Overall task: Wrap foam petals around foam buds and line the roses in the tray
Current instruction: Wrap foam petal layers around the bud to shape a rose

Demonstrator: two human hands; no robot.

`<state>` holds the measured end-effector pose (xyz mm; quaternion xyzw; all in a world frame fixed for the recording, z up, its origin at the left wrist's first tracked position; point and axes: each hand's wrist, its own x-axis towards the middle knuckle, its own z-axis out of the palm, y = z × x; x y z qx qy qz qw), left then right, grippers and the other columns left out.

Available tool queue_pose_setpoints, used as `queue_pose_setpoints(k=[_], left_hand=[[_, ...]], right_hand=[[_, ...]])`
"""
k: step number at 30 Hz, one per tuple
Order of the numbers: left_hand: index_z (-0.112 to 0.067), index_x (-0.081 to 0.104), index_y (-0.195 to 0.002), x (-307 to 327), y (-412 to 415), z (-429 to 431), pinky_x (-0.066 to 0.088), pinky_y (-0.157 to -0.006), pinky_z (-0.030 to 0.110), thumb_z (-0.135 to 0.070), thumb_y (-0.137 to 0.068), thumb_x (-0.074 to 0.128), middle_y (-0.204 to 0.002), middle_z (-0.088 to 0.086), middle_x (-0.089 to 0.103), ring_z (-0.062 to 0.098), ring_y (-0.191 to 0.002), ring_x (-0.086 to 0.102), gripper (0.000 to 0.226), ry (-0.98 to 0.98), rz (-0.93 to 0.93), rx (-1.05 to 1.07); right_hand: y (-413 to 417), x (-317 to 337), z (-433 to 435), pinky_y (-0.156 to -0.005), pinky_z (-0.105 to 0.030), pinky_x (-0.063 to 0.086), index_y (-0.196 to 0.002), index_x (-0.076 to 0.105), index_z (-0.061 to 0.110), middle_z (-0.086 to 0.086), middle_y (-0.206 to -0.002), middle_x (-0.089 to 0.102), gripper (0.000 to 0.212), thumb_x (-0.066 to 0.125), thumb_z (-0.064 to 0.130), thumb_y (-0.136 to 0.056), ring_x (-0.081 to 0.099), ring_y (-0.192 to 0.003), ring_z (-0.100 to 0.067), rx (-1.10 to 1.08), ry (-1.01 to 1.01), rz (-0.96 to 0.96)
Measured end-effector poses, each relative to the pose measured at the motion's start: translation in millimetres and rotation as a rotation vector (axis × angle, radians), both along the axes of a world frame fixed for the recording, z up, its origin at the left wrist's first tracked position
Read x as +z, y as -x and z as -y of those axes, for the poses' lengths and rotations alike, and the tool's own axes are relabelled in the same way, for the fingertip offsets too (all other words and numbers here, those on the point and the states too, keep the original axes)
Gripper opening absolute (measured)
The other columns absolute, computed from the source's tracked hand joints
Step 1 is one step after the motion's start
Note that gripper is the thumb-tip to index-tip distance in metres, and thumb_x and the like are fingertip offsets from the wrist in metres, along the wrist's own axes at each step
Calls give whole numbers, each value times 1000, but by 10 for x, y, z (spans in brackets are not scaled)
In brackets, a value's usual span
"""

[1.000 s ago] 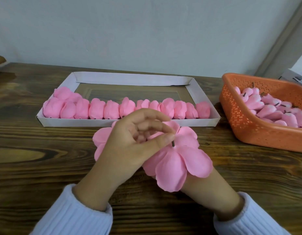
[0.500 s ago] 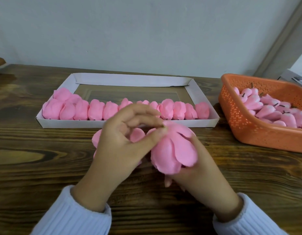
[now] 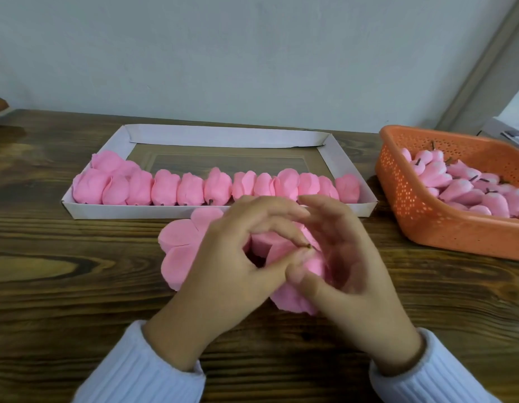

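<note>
Left hand (image 3: 223, 266) is pinching the rose (image 3: 290, 298) by its stem, right hand (image 3: 348, 257) probably cupping it; tray (image 3: 136, 212) is sitting just beyond.

A small handcraft workplace is indicated, whether in a home or a workshop cannot be told. A wood-grain counter (image 3: 77, 286) is set against a plain pale wall (image 3: 252, 53). A cardboard tray (image 3: 223, 135) of pink roses (image 3: 165, 189) is laid near its far edge, and an orange basket (image 3: 427, 228) of buds (image 3: 456, 190) at its right.
</note>
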<state>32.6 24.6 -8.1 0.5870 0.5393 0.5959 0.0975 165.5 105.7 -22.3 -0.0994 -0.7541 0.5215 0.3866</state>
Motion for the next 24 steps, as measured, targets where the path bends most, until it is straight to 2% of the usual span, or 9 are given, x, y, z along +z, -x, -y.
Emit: queue_pose_setpoints(k=[3, 6, 8, 10, 13, 15, 18, 21, 24], left_hand=[[-34, 63, -100, 17, -10, 10, 47, -92, 49, -25, -73, 73, -82, -15, 71, 15, -90, 68, 30, 11, 34, -48], [-32, 64, -99, 38, -21, 17, 51, -88, 45, -27, -73, 74, -83, -11, 73, 12, -87, 69, 29, 24, 102, -100], [-31, 64, -98, 43, -36, 17, 52, -87, 42, -27, -72, 74, -84, -9, 73, 12, -87, 69, 28, 11, 120, -109], [-31, 65, -96, 35, -49, 20, 53, -87, 39, -26, -72, 74, -83, -9, 73, 12, -87, 69, 27, -5, 150, -109], [-28, 66, -93, 22, -72, 15, 53, -83, 30, -21, -72, 73, -82, -7, 73, 10, -84, 70, 23, -33, 196, -116], [-25, 65, -96, 19, -90, 7, 53, -83, 32, -18, -73, 72, -85, -1, 73, 13, -87, 70, 24, -56, 217, -118], [-26, 61, -110, -16, -118, -4, 48, -95, 41, -26, -74, 72, -110, -2, 65, 24, -115, 58, 38, -4, 120, -132], [-36, 55, -122, -74, -140, -32, 35, -107, 25, -45, -67, 72, -139, -11, 42, 11, -137, 34, 58, 156, -2, -130], [-43, 52, -122, -76, -176, -50, 29, -106, 13, -44, -73, 65, -147, -15, 31, -2, -139, 25, 50, 199, 53, -180]], right_hand=[[-25, 33, -4, -96, -25, 45, -135, 40, 18, -3, -120, 62, 70, 72, 9, -74, 59, -116, -22, 92, 29, 68], [-14, 25, 5, -92, -19, 45, -135, 40, 19, 6, -110, 65, 76, 78, 0, -71, 63, -106, -10, 84, -66, 153], [9, 0, 23, -89, -14, 44, -132, 43, 19, 17, -104, 65, 72, 75, -1, -72, 62, -101, 0, 56, -103, 177], [19, -6, 27, -84, -13, 46, -128, 45, 16, 23, -95, 66, 64, 72, -4, -73, 64, -93, 2, 57, -58, 171], [19, 6, 22, -81, -13, 47, -124, 49, 15, 23, -94, 67, 58, 70, -6, -74, 65, -90, 3, 40, -16, 146], [17, 4, 19, -80, -13, 48, -122, 50, 16, 20, -91, 68, 56, 70, -5, -74, 65, -87, 2, 37, 13, 147], [19, 3, 27, -80, -10, 47, -122, 50, 21, 14, -92, 69, 54, 75, 7, -76, 64, -88, 4, 21, 33, 163], [33, -12, 52, -84, -5, 43, -118, 46, 24, 24, -116, 60, 51, 74, 24, -74, 59, -106, 10, 31, 7, 226], [30, -37, 41, -85, -11, 46, -125, 44, 21, 17, -119, 60, 65, 77, 17, -69, 59, -112, 2, 45, 43, 199]])
